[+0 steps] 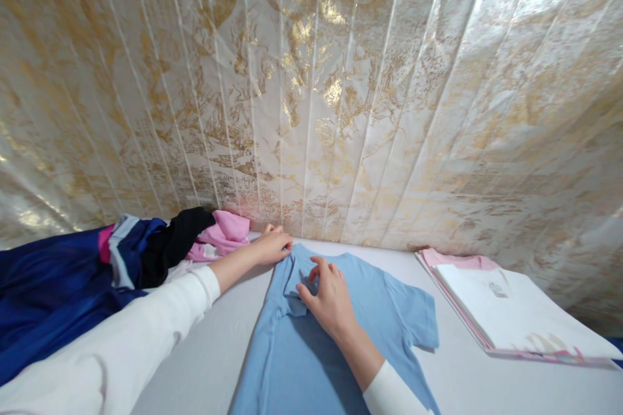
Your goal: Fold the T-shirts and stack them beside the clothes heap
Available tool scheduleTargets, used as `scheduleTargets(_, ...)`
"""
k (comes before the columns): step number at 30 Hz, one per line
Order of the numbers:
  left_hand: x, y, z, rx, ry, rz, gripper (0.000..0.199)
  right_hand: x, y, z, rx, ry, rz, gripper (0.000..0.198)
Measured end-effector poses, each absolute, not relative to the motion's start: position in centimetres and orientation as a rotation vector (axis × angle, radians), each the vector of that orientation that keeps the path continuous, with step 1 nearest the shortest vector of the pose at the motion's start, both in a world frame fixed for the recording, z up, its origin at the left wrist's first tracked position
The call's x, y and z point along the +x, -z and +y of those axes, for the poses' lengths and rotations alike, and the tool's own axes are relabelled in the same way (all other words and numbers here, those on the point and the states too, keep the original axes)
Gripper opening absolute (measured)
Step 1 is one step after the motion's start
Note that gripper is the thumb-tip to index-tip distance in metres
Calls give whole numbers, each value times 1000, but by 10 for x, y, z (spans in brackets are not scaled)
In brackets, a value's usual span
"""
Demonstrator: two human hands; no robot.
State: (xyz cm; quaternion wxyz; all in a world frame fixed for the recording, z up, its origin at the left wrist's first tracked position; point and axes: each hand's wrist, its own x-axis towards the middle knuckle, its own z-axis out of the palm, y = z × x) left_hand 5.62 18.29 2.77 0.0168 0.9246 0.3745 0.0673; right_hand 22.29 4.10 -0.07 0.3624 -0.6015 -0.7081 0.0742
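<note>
A light blue T-shirt (341, 356) lies on the white surface in front of me. Its left side is folded inward, with that sleeve lying over the body, while the right sleeve points outward. My left hand (273, 245) pinches the shirt's upper left corner near the shoulder. Over the folded sleeve is my right hand (333, 298), thumb and index finger apart and the other fingers curled, with nothing visible between them. Whether its fingertips touch the cloth I cannot tell.
To the left is a heap of loose clothes: a dark blue garment (53, 285), a black one (170, 243) and a pink one (226, 232). Folded shirts lie stacked on the right, a white shirt (525, 311) uppermost. A gold-patterned curtain (311, 97) hangs behind the white surface (195, 363).
</note>
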Motion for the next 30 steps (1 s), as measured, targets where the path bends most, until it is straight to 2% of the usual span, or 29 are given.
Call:
scheduleTargets(2,57,-25,181,2877,-232,1176,7,220,0,39,-1542,-189,-1896,45)
scheduleTargets(6,58,-23,175,2875,-300,1223,9,220,2,41,-1575,-207,-1919,29)
scheduleTargets(10,59,-28,152,2845,-435,1329,24,229,7,48,-1631,-247,-1794,29)
scheduleTargets(14,53,-29,93,2816,-542,1352,39,233,11,50,-1613,-303,-1741,35)
scheduleTargets(17,37,-13,37,2808,-516,1247,43,230,13,49,-1464,-392,-1754,46)
scheduleTargets(22,-1,20,-19,2800,-367,1099,62,223,12,51,-1458,-568,-1630,45)
scheduleTargets(25,-7,18,-26,2757,-338,1102,58,223,9,53,-1512,-612,-1615,48)
scheduleTargets(30,15,-16,-35,2644,-309,1287,44,220,-2,54,-1517,-680,-1738,59)
